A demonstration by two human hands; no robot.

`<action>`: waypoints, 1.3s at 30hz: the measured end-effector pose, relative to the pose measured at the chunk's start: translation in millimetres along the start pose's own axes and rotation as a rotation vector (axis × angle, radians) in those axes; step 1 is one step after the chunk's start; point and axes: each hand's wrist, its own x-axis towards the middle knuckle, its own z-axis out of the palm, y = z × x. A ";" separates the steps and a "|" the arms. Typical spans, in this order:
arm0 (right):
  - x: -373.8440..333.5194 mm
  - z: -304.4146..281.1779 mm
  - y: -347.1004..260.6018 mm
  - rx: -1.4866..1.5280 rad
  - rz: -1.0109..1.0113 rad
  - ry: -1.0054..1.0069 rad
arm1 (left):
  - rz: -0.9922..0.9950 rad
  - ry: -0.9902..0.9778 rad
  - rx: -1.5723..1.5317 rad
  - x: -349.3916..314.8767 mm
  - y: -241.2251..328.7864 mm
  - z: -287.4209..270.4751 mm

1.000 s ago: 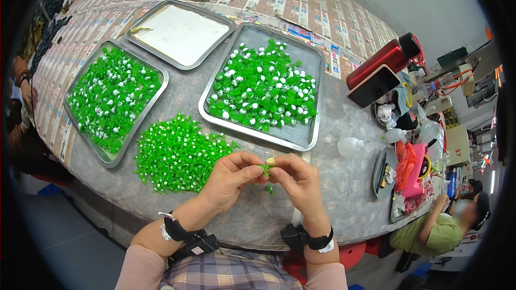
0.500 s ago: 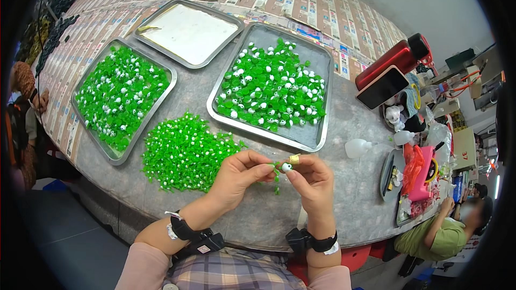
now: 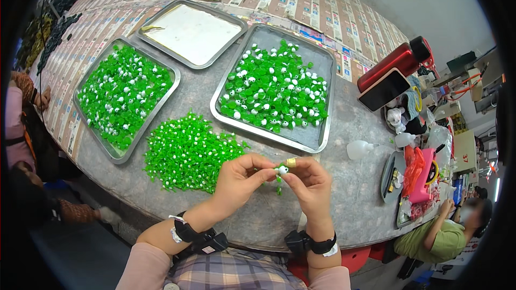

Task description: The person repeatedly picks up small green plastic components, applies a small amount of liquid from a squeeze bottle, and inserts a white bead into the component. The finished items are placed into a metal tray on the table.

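My left hand [image 3: 241, 180] and my right hand [image 3: 307, 182] meet fingertip to fingertip over the near part of the table. Pinched in my right thumb and index finger is a small white ball with dark dots [image 3: 282, 170], and yellow tape wraps one right finger. A small green plastic piece sits against the ball at my left fingertips, mostly hidden by them. Just below lies another green bit [image 3: 279, 189]. Left of my hands spreads a loose pile of small green pieces with white spots [image 3: 191, 153].
Two metal trays, the left tray [image 3: 173, 87] and the right tray [image 3: 324, 142], hold green pieces with white balls. Behind them is a white-lined tray [image 3: 196, 35]. To the right are a red bottle [image 3: 389, 67], a phone [image 3: 384, 89] and a pink container [image 3: 423, 174]. People sit at both sides.
My right hand has brought the white ball left against my left fingertips, closing the small gap between them. At the left edge, another person's arm has come lower into view.
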 end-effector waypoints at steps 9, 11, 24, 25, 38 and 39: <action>3.0 -14.4 -5.8 -0.037 0.075 -0.139 | 0.467 -0.029 0.685 0.2 8.3 0.7; 3.0 -15.2 -6.4 -0.030 0.122 -0.135 | 0.485 -0.036 0.720 0.4 6.8 1.5; 6.0 -22.5 -24.1 -0.036 -0.059 0.000 | 0.270 0.019 0.450 0.2 11.7 3.7; 6.1 -25.8 -36.2 -0.264 -0.278 0.172 | 0.251 0.056 0.380 1.9 6.3 1.9; -79.1 -15.6 -191.2 0.128 -1.397 0.018 | 0.500 0.570 0.114 1.6 58.9 -154.6; -90.1 -10.2 -195.9 0.082 -1.386 0.018 | 0.485 0.569 0.098 8.1 59.1 -162.0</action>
